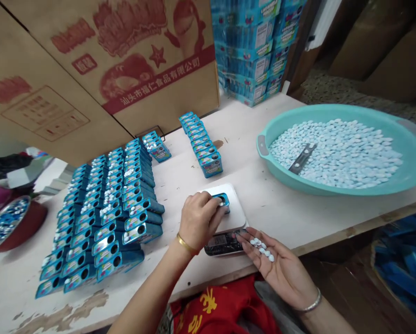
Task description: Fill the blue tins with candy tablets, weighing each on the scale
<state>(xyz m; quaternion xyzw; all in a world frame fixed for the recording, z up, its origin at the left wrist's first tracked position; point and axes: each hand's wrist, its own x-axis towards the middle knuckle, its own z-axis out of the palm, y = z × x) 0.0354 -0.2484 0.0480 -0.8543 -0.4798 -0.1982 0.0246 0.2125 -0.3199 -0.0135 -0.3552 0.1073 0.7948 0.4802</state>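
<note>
My left hand [199, 218], with a gold bracelet at its wrist, is over a small digital scale [236, 214]. Its fingers are closed together at a small blue box [224, 198] lying on the scale's white plate; what they pinch, if anything, is hidden. Whitish pieces show in the box beside the fingertips. Palm up, my right hand [277, 269] cups several pale blue-white candies [262, 248]. Its fingertips reach the scale's black display panel [225, 242].
At the right, a turquoise basin [269, 157] holds many candies and a flat grey tool [302, 158]. Rows of blue boxes [110, 204] fill the table's left side; another row [201, 144] stands behind the scale. Large cartons [107, 60] and wrapped packs [251, 51] stand behind.
</note>
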